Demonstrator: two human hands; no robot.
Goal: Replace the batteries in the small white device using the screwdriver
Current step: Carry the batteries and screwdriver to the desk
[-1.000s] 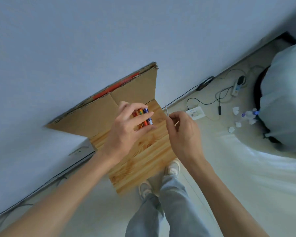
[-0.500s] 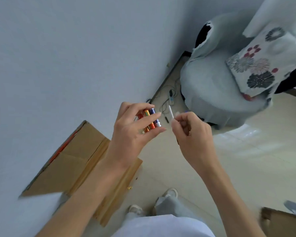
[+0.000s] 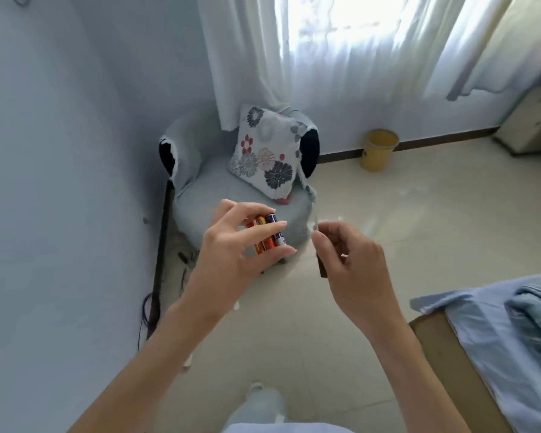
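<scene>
Left hand: your left hand [image 3: 231, 248] grips a small bunch of batteries [image 3: 267, 234] between thumb and fingers, orange ones beside a dark blue one, their ends poking out toward the right.
Right hand: your right hand [image 3: 350, 257] is curled around the screwdriver [image 3: 320, 260]; its dark handle shows below your thumb, and the thin shaft above your fingertips is blurred.
Gap between hands: the two hands are held near each other in the air, not touching.
Small white device: you cannot see it from here.
Left edge: a pale wall [image 3: 60, 182] runs close along your left arm, with a dark strip and cables at its foot.
Ahead: a grey-covered armchair [image 3: 200, 182] sits in the corner with a flowered cushion [image 3: 266, 154] leaning on its back; both hands hang above its front edge.
Right edge: a bed corner with blue bedding [image 3: 497, 339] stands just beside your right forearm.
Open room: bare pale floor tiles [image 3: 434, 220] stretch to the right of the chair.
Far side: a yellow bin [image 3: 378, 150] stands against the wall under white curtains [image 3: 341, 57].
</scene>
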